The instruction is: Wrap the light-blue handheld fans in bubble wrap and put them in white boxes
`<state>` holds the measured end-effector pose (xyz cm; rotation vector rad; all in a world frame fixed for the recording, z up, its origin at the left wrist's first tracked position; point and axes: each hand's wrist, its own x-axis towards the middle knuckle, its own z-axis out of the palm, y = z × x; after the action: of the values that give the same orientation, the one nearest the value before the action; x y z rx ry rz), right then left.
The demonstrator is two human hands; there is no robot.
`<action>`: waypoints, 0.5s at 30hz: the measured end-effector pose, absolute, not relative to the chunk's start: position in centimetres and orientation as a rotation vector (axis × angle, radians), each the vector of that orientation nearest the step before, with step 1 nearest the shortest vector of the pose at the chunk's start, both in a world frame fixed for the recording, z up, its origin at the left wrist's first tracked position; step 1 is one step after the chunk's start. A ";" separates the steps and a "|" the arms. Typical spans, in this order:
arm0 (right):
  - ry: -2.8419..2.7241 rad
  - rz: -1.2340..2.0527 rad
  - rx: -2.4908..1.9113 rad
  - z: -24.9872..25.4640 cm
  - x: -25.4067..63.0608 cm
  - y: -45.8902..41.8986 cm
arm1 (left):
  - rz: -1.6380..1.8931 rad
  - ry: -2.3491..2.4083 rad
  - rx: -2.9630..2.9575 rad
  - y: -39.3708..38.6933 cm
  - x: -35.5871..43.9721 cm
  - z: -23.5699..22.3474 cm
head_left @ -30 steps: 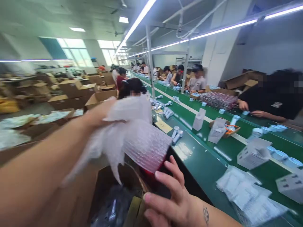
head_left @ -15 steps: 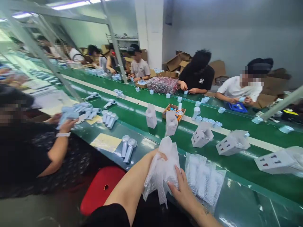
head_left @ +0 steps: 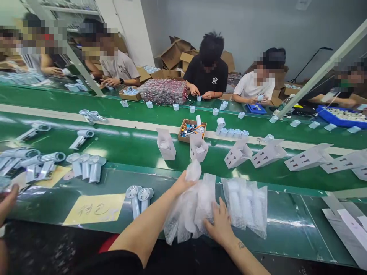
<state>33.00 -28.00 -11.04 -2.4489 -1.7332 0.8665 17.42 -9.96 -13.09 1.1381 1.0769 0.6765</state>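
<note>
My left hand (head_left: 182, 185) is closed round the upper part of a bubble-wrap bag (head_left: 193, 172) at the near edge of the bench. Several more clear bubble-wrap bags (head_left: 183, 225) lie fanned beneath it. My right hand (head_left: 221, 226) has its fingers spread, with thumb and fingertips against the right edge of this pile. To its right lies a row of bubble-wrapped pale pieces (head_left: 245, 208). Left of my left forearm are two pale-blue handheld appliance bodies (head_left: 139, 198) with round slotted heads.
Open white boxes (head_left: 166, 147) stand along the green conveyor belt (head_left: 137, 152). A cardboard tray (head_left: 186, 133) holds small parts. Pale-blue cups (head_left: 176, 107) line the far side, where co-workers sit. A yellow paper sheet (head_left: 94, 208) and more appliance bodies (head_left: 96, 168) lie left. A slanted post (head_left: 321, 72) rises right.
The view has swung to the right. The bubble-wrap bags have come down from a raised bunch and now lie spread at the bench edge, my left hand still gripping one.
</note>
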 end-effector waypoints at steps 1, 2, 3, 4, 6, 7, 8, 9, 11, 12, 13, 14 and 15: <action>-1.745 0.833 -2.467 -10.8 32.7 -27.9 | 0.691 1.072 1.110 -9.6 17.2 -13.1; -1.758 0.822 -2.490 -10.6 32.4 -27.8 | 0.714 1.074 1.081 -9.3 17.0 -13.0; -1.768 0.842 -2.517 -10.5 32.1 -27.6 | 0.741 1.081 1.056 -8.9 16.9 -12.9; -1.771 0.888 -2.544 -10.5 31.8 -27.5 | 0.768 1.092 1.035 -8.6 16.9 -12.6; -1.742 1.000 -2.597 -10.3 31.6 -27.4 | 0.806 1.111 1.014 -7.9 16.6 -11.8; -1.722 1.013 -2.621 -10.2 31.6 -27.3 | 0.815 1.119 1.015 -7.5 16.3 -11.2; -1.704 0.976 -2.642 -10.1 31.8 -27.2 | 0.818 1.128 1.020 -7.1 15.7 -10.4; -1.689 0.894 -2.651 -10.0 32.2 -27.1 | 0.819 1.139 1.027 -6.7 14.9 -9.5; -1.679 0.674 -2.592 -10.0 33.1 -26.7 | 0.816 1.171 1.036 -6.2 12.7 -7.4; -1.698 0.580 -2.512 -10.1 33.6 -26.5 | 0.797 1.195 1.028 -6.2 11.5 -6.4; -1.729 0.530 -2.415 -10.4 34.1 -26.2 | 0.761 1.228 1.011 -6.4 10.3 -5.6; -1.763 0.528 -2.324 -10.8 34.4 -25.8 | 0.724 1.278 0.997 -7.0 9.2 -4.9; -1.794 0.570 -2.256 -11.3 34.6 -25.5 | 0.673 1.327 0.977 -7.9 8.4 -4.5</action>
<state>34.61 -25.51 -11.35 -2.2564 -1.7939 0.5704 8.39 -7.92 -4.49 0.9770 1.3274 0.6726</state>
